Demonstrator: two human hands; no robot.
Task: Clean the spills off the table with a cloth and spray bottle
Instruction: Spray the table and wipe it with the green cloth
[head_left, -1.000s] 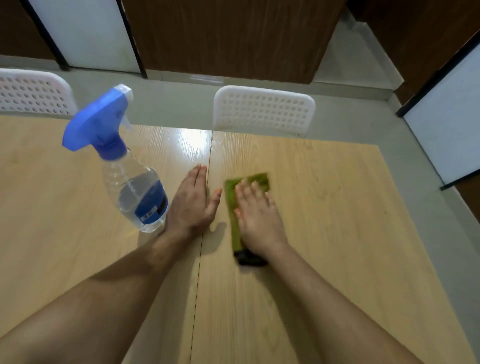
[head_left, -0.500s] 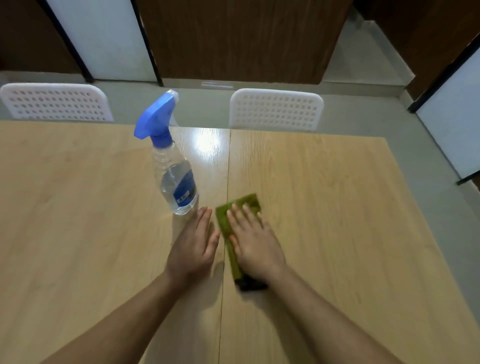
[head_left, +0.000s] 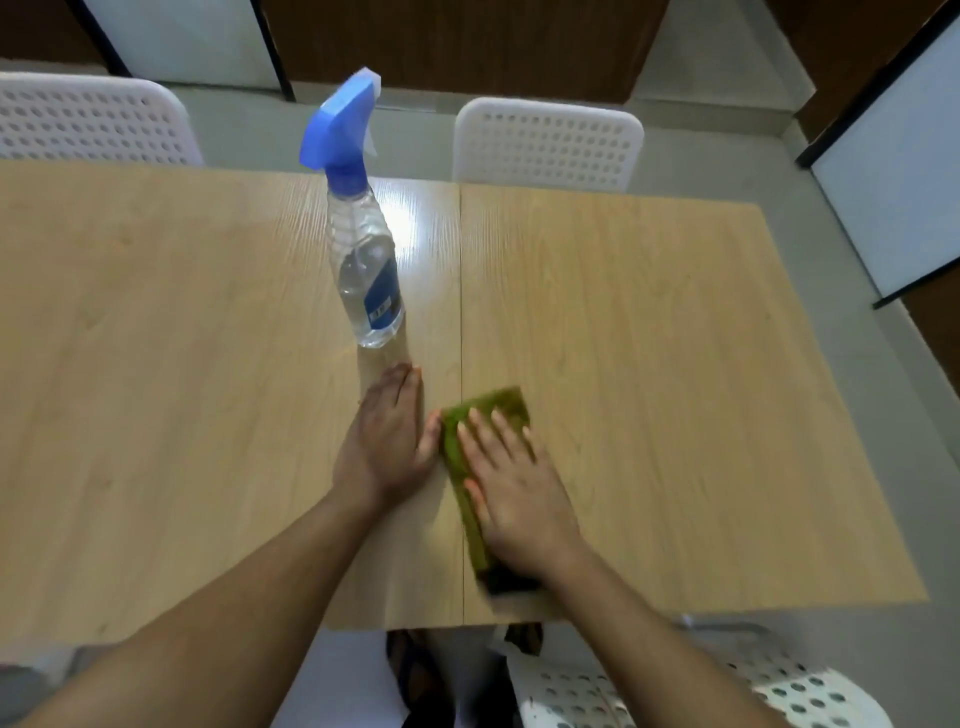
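Observation:
A green cloth (head_left: 491, 410) lies folded on the light wooden table (head_left: 649, 364), just right of the centre seam. My right hand (head_left: 511, 488) presses flat on it with fingers straight and spread. My left hand (head_left: 387, 441) rests flat on the bare table just left of the cloth, its thumb touching the cloth's edge. A clear spray bottle (head_left: 363, 260) with a blue trigger head stands upright a short way beyond my left fingertips, apart from both hands. No spill is plainly visible on the wood.
Two white perforated chairs stand behind the far table edge, one at the back left (head_left: 93, 122) and one at the back centre (head_left: 545, 143). Another white chair (head_left: 675, 686) sits below the near edge at the right. Grey floor surrounds the table.
The camera has pulled back and up, so the near table edge now shows. Both hands and the cloth sit closer to that near edge, farther from the bottle. Hand postures are unchanged.

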